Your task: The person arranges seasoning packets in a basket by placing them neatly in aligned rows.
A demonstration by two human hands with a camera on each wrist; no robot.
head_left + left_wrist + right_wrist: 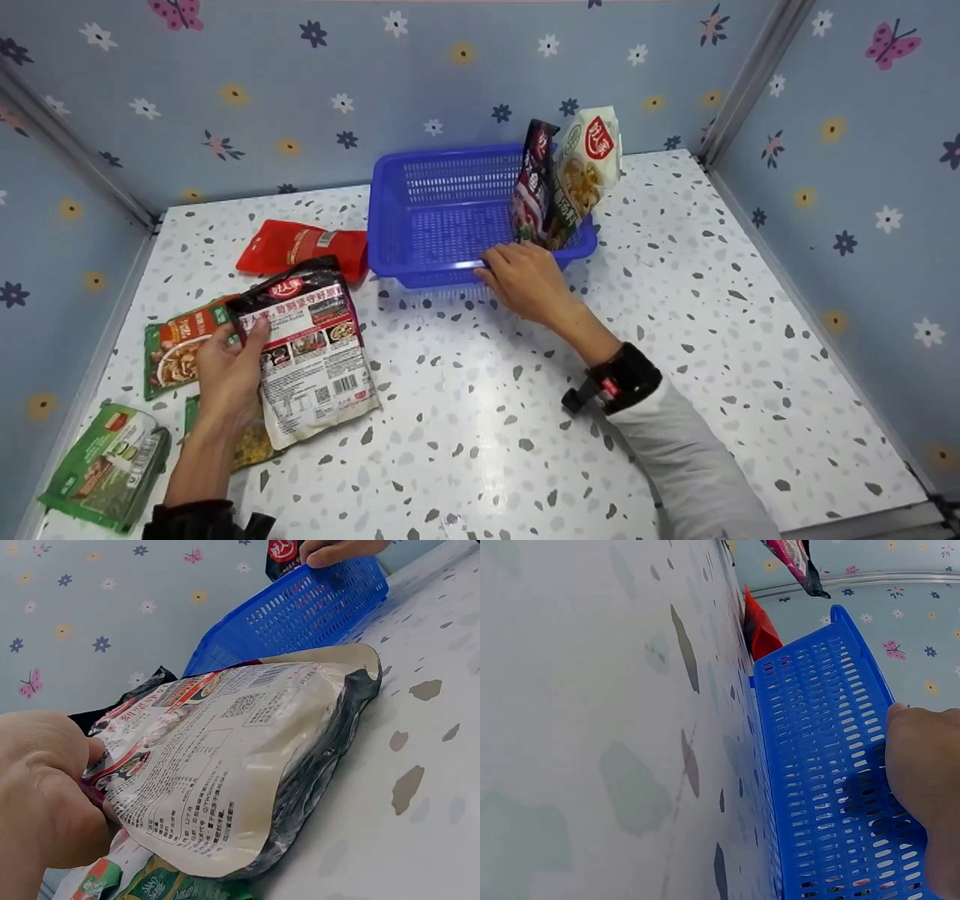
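Note:
My left hand (231, 371) pinches a black and white seasoning packet (319, 367) by its left edge, thumb on the printed back. In the left wrist view the packet (217, 757) is tilted, its dark lower edge facing the camera. With its fingers over the front rim, my right hand (529, 281) grips the blue plastic basket (442, 271). Two packets stand upright at the basket's right end: a dark packet (534, 180) and a white and green packet (589, 176). The right wrist view shows the basket's slotted side (817, 742) beside that hand.
A red packet (292, 244) lies left of the basket. Further left are an orange and green packet (176, 352), a green packet (112, 465) and a packet (251, 442) partly under the left forearm. Flower-patterned panels (450, 75) enclose the speckled table (480, 420) at the back and sides.

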